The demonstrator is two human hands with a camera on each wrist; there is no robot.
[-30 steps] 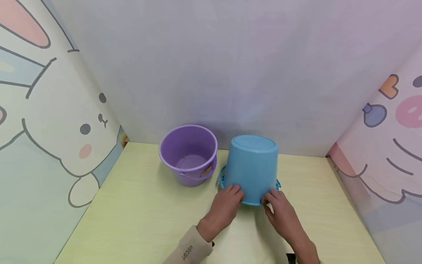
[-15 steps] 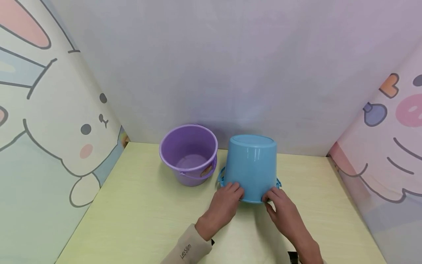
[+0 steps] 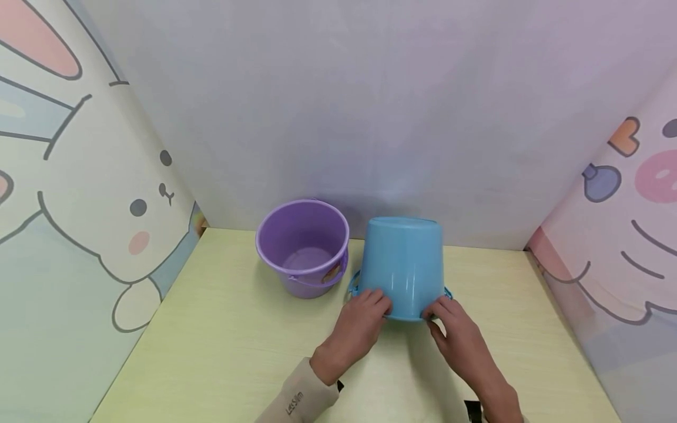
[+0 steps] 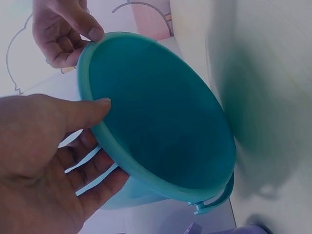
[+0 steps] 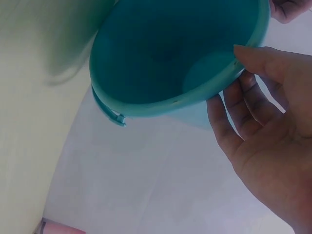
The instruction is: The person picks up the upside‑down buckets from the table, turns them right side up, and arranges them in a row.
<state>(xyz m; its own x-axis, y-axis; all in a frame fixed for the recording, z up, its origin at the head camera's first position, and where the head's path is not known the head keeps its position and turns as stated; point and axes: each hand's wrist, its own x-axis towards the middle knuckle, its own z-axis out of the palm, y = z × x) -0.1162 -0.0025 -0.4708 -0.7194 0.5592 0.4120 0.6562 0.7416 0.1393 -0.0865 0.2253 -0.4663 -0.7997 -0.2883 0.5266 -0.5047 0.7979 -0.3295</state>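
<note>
A blue bucket (image 3: 403, 264) is tipped upside down, its base up and its near rim raised off the table. My left hand (image 3: 357, 326) grips that rim on the left, thumb inside and fingers along the outer wall, as the left wrist view shows. On the right, my right hand (image 3: 460, 343) pinches the same rim between thumb and fingers. Both wrist views look into the bucket's hollow interior (image 4: 161, 112), where nothing lies. Its handle (image 5: 108, 109) hangs at the far side of the rim.
Left of the blue bucket stands an upright purple bucket (image 3: 304, 276) with its handle down on the near right side. Behind both rises a pale backdrop wall (image 3: 338, 117). Cartoon-printed panels (image 3: 95, 205) flank the light wooden table (image 3: 222, 341).
The blue bucket's near rim has risen slightly and its base has tilted away, so less of the base shows. Both hands moved up a little with the rim. The purple bucket stays put.
</note>
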